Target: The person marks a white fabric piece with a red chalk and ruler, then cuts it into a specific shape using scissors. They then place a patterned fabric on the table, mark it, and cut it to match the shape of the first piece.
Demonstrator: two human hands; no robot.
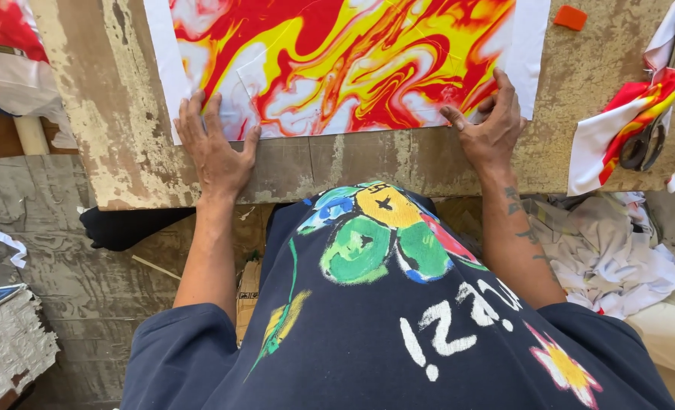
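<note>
A sheet of fabric [337,61] printed with red, yellow and white swirls lies flat on a worn wooden table [125,167]. My left hand [214,148] lies flat on the sheet's near left corner, fingers spread. At the near right edge, my right hand [491,125] touches the sheet with bent fingers; whether they pinch the fabric is unclear. I wear a dark printed shirt, seen below the table edge.
Scissors [645,144] rest on a scrap of the same swirled fabric [607,125] at the table's right. A small orange piece [570,17] lies at the far right. White cloth scraps [611,258] are heaped on the floor to the right.
</note>
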